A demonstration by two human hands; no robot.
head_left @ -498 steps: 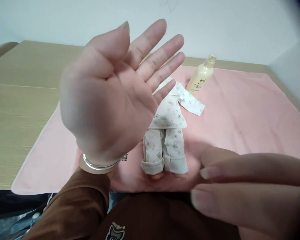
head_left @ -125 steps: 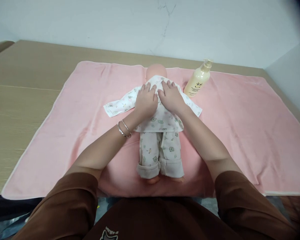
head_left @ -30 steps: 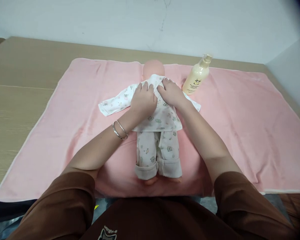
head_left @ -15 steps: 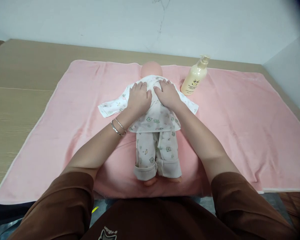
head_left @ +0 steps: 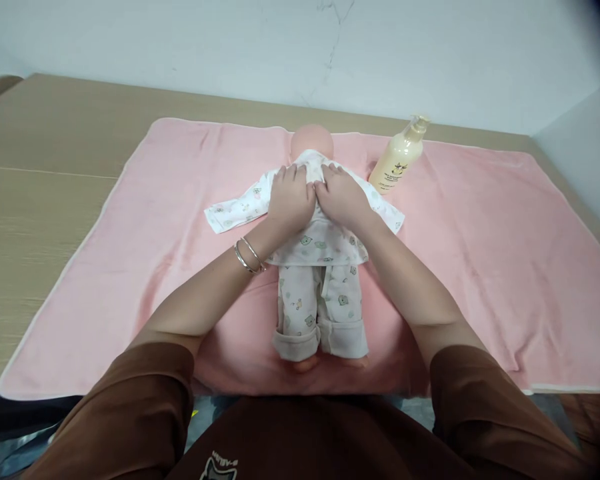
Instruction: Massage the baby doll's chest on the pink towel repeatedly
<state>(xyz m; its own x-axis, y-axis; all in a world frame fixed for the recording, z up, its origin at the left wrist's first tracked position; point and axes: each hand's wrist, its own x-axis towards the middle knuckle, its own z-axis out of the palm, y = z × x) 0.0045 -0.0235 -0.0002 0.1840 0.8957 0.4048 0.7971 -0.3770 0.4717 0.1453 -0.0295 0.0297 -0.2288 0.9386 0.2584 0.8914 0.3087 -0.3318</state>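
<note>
A baby doll (head_left: pixel 312 141) lies on the pink blanket, its bald head away from me and its feet towards me. It looks to be face down. It wears a white printed top (head_left: pixel 325 248) with the sleeves spread out and white printed trousers (head_left: pixel 300 300) with turned-up cuffs. My left hand (head_left: pixel 293 199) rests flat on the left side of the doll's upper back. My right hand (head_left: pixel 341 199) rests flat on the right side, its thumb touching or nearly touching the left thumb. Both hands hold nothing.
A cream pump bottle (head_left: pixel 397 160) stands on the blanket, right of the doll's head. The pink blanket (head_left: pixel 490 253) has folds and covers much of the wooden table (head_left: pixel 40 220). A white wall (head_left: pixel 230 53) rises behind the table.
My hands have drawn together over the doll's back, so the gap between the thumbs has closed. The whole view has shifted slightly.
</note>
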